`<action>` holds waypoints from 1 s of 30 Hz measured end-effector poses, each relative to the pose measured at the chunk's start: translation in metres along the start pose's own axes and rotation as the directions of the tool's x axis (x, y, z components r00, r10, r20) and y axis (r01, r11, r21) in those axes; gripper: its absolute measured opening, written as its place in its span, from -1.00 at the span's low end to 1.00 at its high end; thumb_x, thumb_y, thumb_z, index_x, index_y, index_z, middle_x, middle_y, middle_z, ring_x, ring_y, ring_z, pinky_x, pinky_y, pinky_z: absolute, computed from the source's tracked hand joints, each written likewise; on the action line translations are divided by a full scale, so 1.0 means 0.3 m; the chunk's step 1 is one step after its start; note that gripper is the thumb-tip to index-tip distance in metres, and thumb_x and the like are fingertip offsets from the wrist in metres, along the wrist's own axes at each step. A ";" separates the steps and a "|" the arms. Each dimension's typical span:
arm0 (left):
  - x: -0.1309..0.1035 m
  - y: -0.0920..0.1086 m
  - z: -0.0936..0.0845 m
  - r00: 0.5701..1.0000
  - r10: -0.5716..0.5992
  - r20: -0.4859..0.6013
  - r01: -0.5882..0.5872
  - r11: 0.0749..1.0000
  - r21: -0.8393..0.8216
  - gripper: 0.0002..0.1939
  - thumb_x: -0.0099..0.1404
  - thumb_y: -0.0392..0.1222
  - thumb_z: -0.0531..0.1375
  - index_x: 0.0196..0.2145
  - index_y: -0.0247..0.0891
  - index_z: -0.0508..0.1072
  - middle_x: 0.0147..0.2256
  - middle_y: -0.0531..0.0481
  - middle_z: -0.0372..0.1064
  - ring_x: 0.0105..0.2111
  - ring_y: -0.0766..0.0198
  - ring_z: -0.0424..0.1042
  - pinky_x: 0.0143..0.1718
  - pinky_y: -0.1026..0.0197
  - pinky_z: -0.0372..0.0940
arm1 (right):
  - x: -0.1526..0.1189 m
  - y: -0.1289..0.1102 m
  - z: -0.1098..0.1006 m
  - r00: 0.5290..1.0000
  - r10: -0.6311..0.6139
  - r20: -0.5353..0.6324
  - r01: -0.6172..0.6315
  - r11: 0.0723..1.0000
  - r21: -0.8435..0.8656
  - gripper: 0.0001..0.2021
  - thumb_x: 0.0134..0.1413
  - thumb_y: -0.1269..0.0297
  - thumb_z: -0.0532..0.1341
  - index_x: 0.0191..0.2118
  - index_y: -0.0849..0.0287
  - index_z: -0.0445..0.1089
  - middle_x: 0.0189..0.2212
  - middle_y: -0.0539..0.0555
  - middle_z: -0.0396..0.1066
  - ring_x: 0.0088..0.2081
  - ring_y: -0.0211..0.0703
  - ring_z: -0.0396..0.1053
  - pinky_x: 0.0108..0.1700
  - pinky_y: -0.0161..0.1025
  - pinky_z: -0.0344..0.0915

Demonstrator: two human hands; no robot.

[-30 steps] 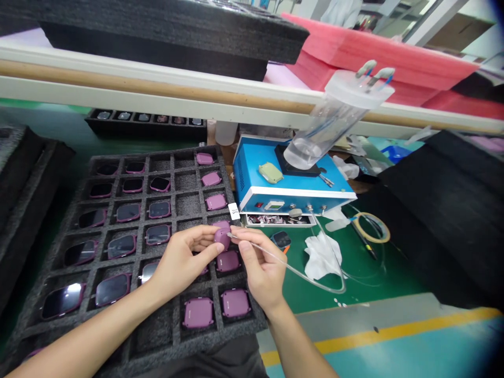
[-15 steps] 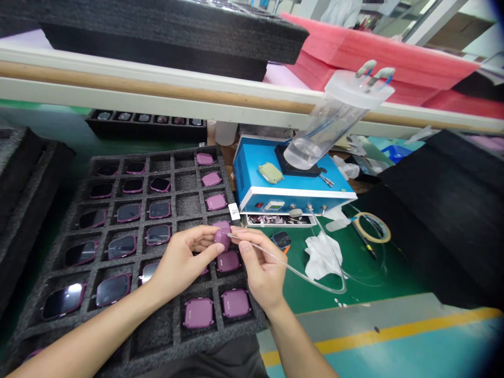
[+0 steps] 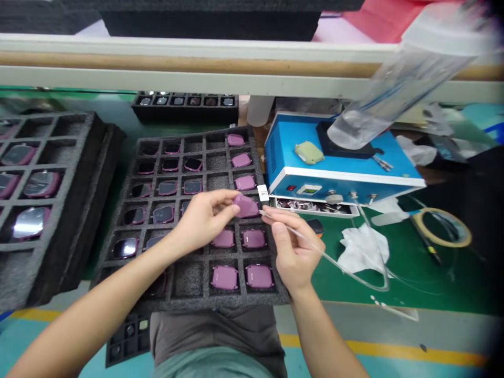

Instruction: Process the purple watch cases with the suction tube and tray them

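My left hand (image 3: pixel 205 218) pinches a purple smartwatch case (image 3: pixel 247 206) between thumb and fingers, above the right side of a dark foam tray (image 3: pixel 232 300). In my right hand (image 3: pixel 297 249) is a thin clear tube (image 3: pixel 340 269), held like a pen. Its small pale tip is close to the case's right edge; whether they touch I cannot tell. The tube curves back to a blue machine (image 3: pixel 299 136). Purple cases lie back up in the tray's right columns. Watches with dark screens fill pockets on its left.
A clear cylinder (image 3: pixel 378 105) and a pale green watch case (image 3: pixel 309 152) stand on the machine. A crumpled white cloth (image 3: pixel 360 247) and a tape roll (image 3: pixel 449 226) lie to the right. Stacked foam trays (image 3: pixel 79 194) stand left. A shelf rail (image 3: pixel 197 76) crosses above.
My view has tilted down and swung left, bringing the left tray stack and my lap into sight. The purple case has turned in my left hand. My right hand still grips the tube.
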State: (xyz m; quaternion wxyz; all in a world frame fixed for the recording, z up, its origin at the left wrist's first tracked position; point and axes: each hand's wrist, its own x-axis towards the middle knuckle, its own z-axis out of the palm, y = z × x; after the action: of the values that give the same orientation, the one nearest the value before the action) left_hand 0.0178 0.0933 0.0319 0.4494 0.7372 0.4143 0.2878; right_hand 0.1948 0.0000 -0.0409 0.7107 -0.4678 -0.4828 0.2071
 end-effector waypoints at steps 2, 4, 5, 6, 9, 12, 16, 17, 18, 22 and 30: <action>0.013 -0.007 -0.051 0.998 0.051 -0.048 -0.039 0.975 0.218 -0.63 0.45 -0.19 0.20 0.12 -0.33 0.61 0.06 -0.21 0.65 0.03 -0.02 0.64 0.13 -0.02 0.48 | -0.003 -0.001 -0.001 1.000 0.004 -0.009 -0.004 1.000 0.011 -0.86 0.34 0.34 0.30 -0.10 0.05 0.64 -0.10 0.11 0.67 0.00 -0.01 0.64 -0.01 -0.03 0.64; 0.021 -0.020 -0.084 0.997 0.081 0.006 -0.077 0.914 0.399 -0.63 0.48 -0.25 0.13 0.14 -0.29 0.60 0.14 -0.18 0.60 0.15 -0.01 0.57 0.26 -0.06 0.39 | -0.006 0.001 -0.002 1.000 0.014 -0.001 -0.014 1.000 0.017 -0.85 0.34 0.35 0.30 -0.10 0.04 0.64 -0.12 0.10 0.67 -0.02 -0.03 0.63 -0.01 -0.04 0.64; 0.023 -0.026 -0.090 0.994 0.076 0.074 -0.101 0.880 0.464 -0.62 0.49 -0.28 0.10 0.13 -0.28 0.60 0.15 -0.17 0.60 0.17 0.00 0.55 0.28 -0.06 0.36 | -0.007 0.003 -0.002 1.000 0.020 0.002 -0.020 1.000 0.015 -0.85 0.34 0.34 0.30 -0.10 0.04 0.64 -0.12 0.10 0.66 -0.03 -0.04 0.63 -0.01 -0.04 0.64; 0.024 -0.030 -0.089 0.987 0.056 0.149 -0.126 0.849 0.513 -0.61 0.49 -0.32 0.08 0.13 -0.28 0.60 0.14 -0.17 0.60 0.16 0.01 0.56 0.28 -0.06 0.36 | -0.009 0.006 -0.003 1.000 0.025 0.004 -0.025 1.000 0.009 -0.86 0.34 0.34 0.31 -0.10 0.05 0.64 -0.13 0.10 0.66 -0.04 -0.04 0.63 -0.02 -0.04 0.64; 0.012 -0.025 -0.074 0.966 0.015 0.259 -0.176 0.771 0.613 -0.58 0.49 -0.36 0.07 0.18 -0.29 0.57 0.10 -0.20 0.61 0.11 0.00 0.58 0.23 -0.06 0.39 | -0.015 0.012 -0.004 0.999 0.037 0.006 -0.037 0.999 -0.016 -0.88 0.32 0.31 0.32 -0.13 0.08 0.64 -0.14 0.11 0.66 -0.06 -0.04 0.63 -0.04 -0.04 0.65; -0.047 0.005 -0.086 0.982 0.061 0.177 -0.171 0.677 0.716 -0.60 0.47 -0.34 0.14 0.19 -0.31 0.55 0.11 -0.24 0.58 0.12 -0.04 0.55 0.21 -0.06 0.39 | -0.020 0.012 -0.006 0.999 0.048 -0.014 -0.048 0.999 -0.019 -0.88 0.33 0.30 0.32 -0.14 0.11 0.64 -0.15 0.12 0.66 -0.07 -0.04 0.64 -0.06 -0.05 0.66; -0.214 0.023 -0.126 0.987 0.048 0.153 -0.154 0.549 0.822 -0.81 0.42 -0.33 0.22 -0.12 -0.24 0.64 -0.12 -0.18 0.63 -0.06 -0.01 0.59 0.07 0.01 0.44 | -0.025 -0.004 -0.008 0.999 0.044 -0.016 -0.044 0.998 -0.033 -0.89 0.31 0.33 0.34 -0.15 0.12 0.65 -0.17 0.11 0.66 -0.12 -0.09 0.65 -0.10 -0.13 0.67; -0.255 0.019 -0.130 0.987 0.028 0.158 -0.148 0.535 0.832 -0.83 0.41 -0.33 0.23 -0.15 -0.24 0.64 -0.15 -0.17 0.63 -0.10 0.01 0.60 0.03 0.04 0.45 | -0.025 -0.008 -0.007 0.999 0.042 -0.013 -0.042 0.999 -0.035 -0.90 0.30 0.34 0.34 -0.15 0.12 0.65 -0.18 0.11 0.66 -0.13 -0.10 0.65 -0.12 -0.15 0.67; -0.289 0.012 -0.132 0.987 0.010 0.158 -0.140 0.523 0.841 -0.83 0.41 -0.34 0.22 -0.15 -0.23 0.64 -0.16 -0.16 0.64 -0.12 0.03 0.61 -0.01 0.06 0.46 | -0.025 -0.013 -0.006 0.999 0.042 -0.012 -0.042 0.999 -0.032 -0.90 0.29 0.35 0.35 -0.16 0.13 0.65 -0.18 0.11 0.66 -0.14 -0.10 0.66 -0.13 -0.16 0.67; -0.339 -0.019 -0.140 0.986 -0.020 0.167 -0.135 0.498 0.857 -0.77 0.43 -0.37 0.18 -0.08 -0.26 0.63 -0.16 -0.19 0.67 -0.14 0.01 0.63 -0.06 0.06 0.46 | -0.023 -0.029 0.002 0.998 0.050 -0.032 -0.050 0.999 -0.005 -0.91 0.27 0.35 0.36 -0.17 0.15 0.65 -0.23 0.11 0.66 -0.20 -0.09 0.66 -0.21 -0.14 0.69; -0.158 0.038 -0.059 0.993 -0.048 -0.108 0.055 0.996 0.063 -0.75 0.33 -0.19 0.32 -0.06 -0.30 0.64 -0.17 -0.10 0.70 -0.25 0.16 0.67 -0.19 0.20 0.53 | -0.022 -0.036 0.011 0.997 -0.039 -0.074 0.038 0.999 -0.006 -0.87 0.32 0.40 0.31 -0.13 0.13 0.64 -0.21 0.10 0.66 -0.19 -0.12 0.66 -0.19 -0.14 0.70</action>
State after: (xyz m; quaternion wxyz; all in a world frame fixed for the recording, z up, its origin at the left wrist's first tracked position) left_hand -0.0155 0.0568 0.0472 0.4094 0.7244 0.4659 0.3009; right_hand 0.1872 -0.0085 -0.0344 0.7309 -0.4672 -0.4657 0.1749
